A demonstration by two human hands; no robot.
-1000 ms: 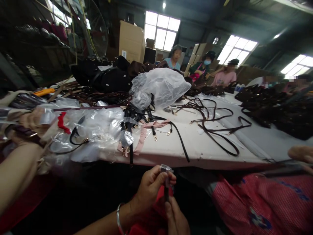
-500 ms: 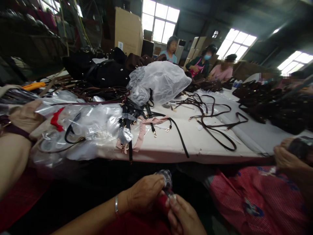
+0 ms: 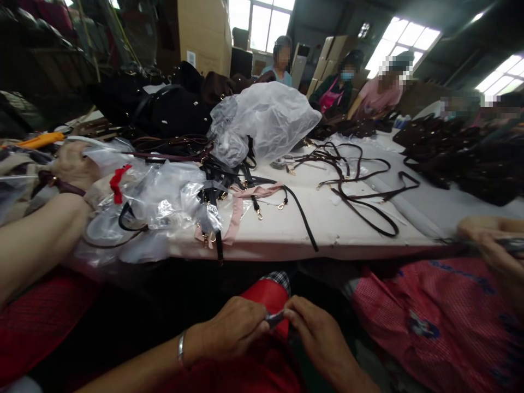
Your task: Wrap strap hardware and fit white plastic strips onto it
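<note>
My left hand [image 3: 239, 326], with a silver bracelet at its wrist, is closed on one end of a small, dark, shiny strip [image 3: 275, 318]. My right hand [image 3: 317, 333] pinches the other end between thumb and fingers. The strip stretches level between the two hands; most of it is hidden in my left fingers, and its exact kind cannot be made out. Both hands are held low over my lap, in front of the table's edge. Just behind them show red cloth [image 3: 262, 293] and a black-and-white checked patch [image 3: 280, 279].
The white table [image 3: 282, 240] bears clear plastic bags [image 3: 176, 191], dark straps [image 3: 370, 218] with metal clips, a pink ribbon [image 3: 234, 218] and black bags [image 3: 176, 112]. A co-worker's arm [image 3: 45, 240] reaches in from the left; another person's hands [image 3: 491, 234] are at the right.
My right hand has risen level with my left, and the dark strip now lies straight between them. The co-worker's hand at left has shifted right and up.
</note>
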